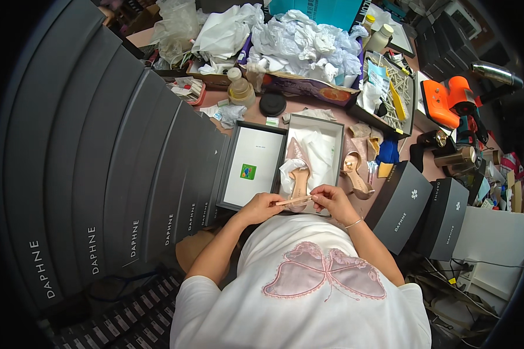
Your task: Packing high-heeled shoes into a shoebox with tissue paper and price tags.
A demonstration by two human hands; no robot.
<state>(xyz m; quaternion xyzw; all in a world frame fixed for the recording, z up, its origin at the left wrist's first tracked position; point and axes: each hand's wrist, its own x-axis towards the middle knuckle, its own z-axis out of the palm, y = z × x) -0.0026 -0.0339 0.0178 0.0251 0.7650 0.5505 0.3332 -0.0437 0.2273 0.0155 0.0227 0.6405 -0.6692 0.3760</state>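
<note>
A pale pink pointed shoe (pixel 297 152) lies in an open shoebox (pixel 335 145), with white tissue paper (pixel 318 152) beside it. Over the shoe's heel end, a thin beige strap (pixel 293 201) stretches between my two hands. My left hand (pixel 261 208) pinches the strap's left end. At the other end, the fingers of my right hand (pixel 333 202) are closed on it. Whether the strap is joined to the shoe is hard to make out. A matching shoe (pixel 353 168) rests on the table just right of the box. The dark-edged box lid (pixel 251 168) lies at the left, white inside up.
Tall stacks of dark shoeboxes (pixel 157 168) rise close on my left. More dark boxes (pixel 403 200) stand at the right. Behind are a carton of crumpled white paper (pixel 308 49), a glue bottle (pixel 240 88), a tray of white sticks (pixel 399 81) and an orange heat gun (pixel 461 93).
</note>
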